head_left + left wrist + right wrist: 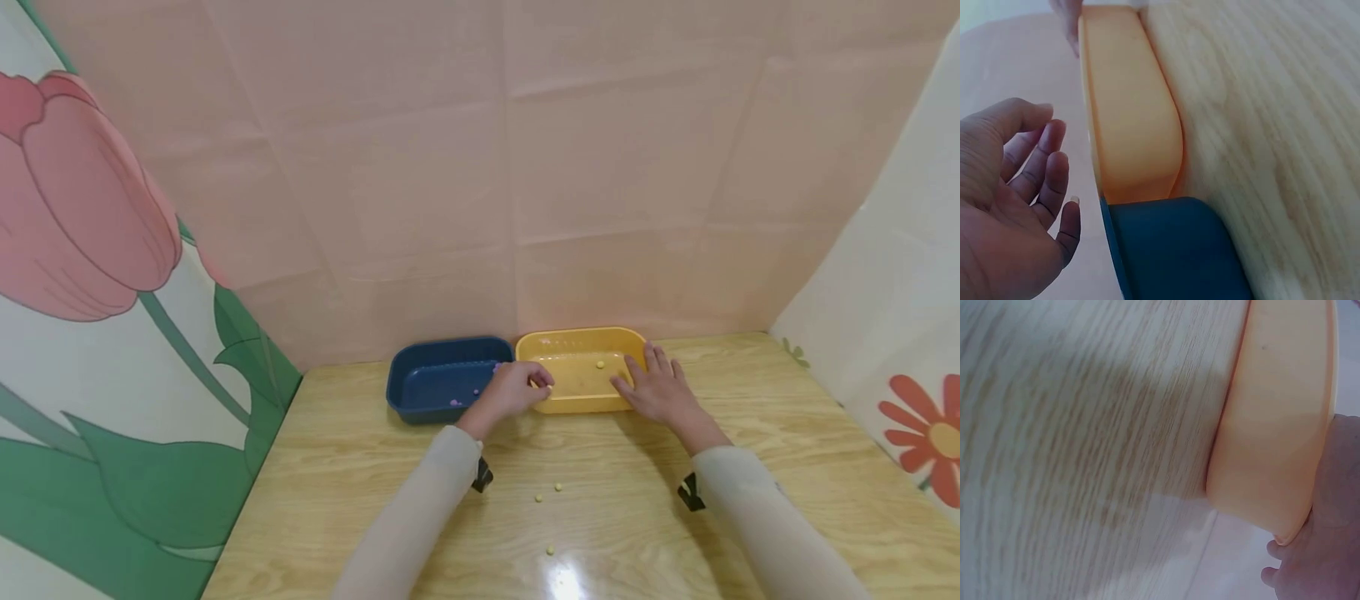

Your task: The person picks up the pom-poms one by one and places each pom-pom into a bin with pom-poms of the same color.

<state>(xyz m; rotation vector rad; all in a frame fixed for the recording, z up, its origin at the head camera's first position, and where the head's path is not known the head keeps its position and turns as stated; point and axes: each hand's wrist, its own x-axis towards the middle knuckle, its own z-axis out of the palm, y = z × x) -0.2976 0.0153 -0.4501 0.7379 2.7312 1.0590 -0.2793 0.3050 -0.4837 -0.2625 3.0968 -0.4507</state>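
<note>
L grip (510, 389): thumb + index tips meet, can't tell if holding anything. R grip (658, 393) relaxed, touching yel. tray (587, 405) betw. grips, 1 bead (600, 365) inside. Blue tray (423, 387) just L.

The left hand (512, 388) curls over the yellow tray (577, 406), its grip unclear from where I stand. Left of those fingers sits the blue tray (420, 390), purple bits (453, 402) inside. The right hand (657, 392) spreads its fingers at the yellow tray's right end, a yellow bit (600, 364) just left of them. Three loose bits (558, 487) lie on the table (330, 492), nearer the person than the fingers
</note>
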